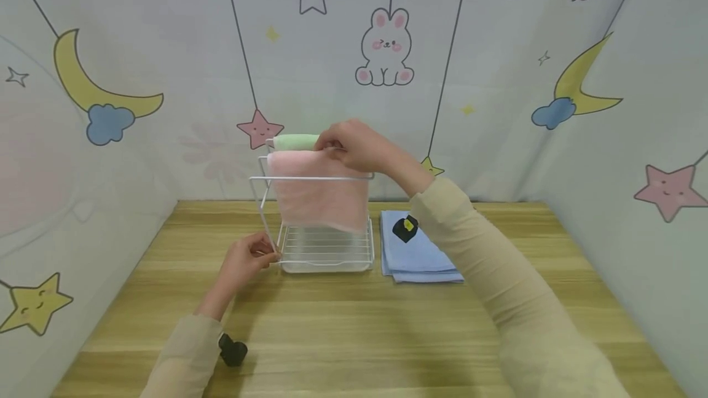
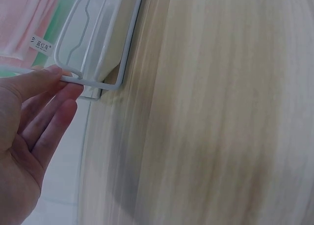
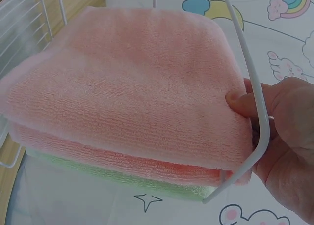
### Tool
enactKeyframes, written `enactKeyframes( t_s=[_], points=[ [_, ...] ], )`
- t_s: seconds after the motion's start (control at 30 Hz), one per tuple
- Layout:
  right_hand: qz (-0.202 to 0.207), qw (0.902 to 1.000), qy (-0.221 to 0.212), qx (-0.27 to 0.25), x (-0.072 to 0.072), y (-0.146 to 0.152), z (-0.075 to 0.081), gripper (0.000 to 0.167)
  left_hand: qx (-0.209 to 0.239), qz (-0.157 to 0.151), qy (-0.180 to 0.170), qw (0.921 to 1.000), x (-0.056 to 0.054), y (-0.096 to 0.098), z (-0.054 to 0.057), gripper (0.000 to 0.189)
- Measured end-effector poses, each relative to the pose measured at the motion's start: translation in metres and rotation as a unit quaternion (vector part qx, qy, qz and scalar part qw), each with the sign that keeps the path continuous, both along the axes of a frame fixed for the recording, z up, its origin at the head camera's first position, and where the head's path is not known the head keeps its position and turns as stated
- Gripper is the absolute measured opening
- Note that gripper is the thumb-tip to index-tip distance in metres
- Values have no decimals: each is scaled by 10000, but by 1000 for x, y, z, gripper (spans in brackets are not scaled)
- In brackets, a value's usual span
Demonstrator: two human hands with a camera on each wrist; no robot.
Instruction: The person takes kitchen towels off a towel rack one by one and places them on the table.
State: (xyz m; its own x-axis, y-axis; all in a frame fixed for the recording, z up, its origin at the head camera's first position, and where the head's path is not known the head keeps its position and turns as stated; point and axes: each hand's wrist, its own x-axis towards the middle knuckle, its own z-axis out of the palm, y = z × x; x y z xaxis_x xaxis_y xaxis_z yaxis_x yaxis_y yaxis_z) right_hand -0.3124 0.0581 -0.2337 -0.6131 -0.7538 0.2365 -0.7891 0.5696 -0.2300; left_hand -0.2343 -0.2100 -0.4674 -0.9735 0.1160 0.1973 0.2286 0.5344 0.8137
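Observation:
A white wire rack with a tray in its base stands on the table. Over one of its upper bars hangs a pink towel, and behind that a green towel drapes over the rear bar. My right hand pinches the pink towel's top edge at the bar, thumb on the near face in the right wrist view. Low at the rack's left side, my left hand pinches a lower wire between thumb and fingers, as the left wrist view shows. A small label sits on the pink towel.
A folded blue towel lies on the table right of the rack, partly behind the right forearm. The wooden table ends at a printed cloth backdrop. Black wrist cameras are strapped on both arms.

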Motion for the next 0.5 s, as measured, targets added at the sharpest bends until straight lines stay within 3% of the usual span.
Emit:
enactKeyframes(
  t_s=[0.23, 0.5],
  points=[
    [-83, 9998, 72, 180, -1, -1, 6, 32, -50, -24, 62, 10000, 0, 0, 0, 15],
    [-36, 9996, 212, 180, 2, 1, 25, 31, -17, -68, 113, 9999, -1, -1, -1, 15]
  ],
)
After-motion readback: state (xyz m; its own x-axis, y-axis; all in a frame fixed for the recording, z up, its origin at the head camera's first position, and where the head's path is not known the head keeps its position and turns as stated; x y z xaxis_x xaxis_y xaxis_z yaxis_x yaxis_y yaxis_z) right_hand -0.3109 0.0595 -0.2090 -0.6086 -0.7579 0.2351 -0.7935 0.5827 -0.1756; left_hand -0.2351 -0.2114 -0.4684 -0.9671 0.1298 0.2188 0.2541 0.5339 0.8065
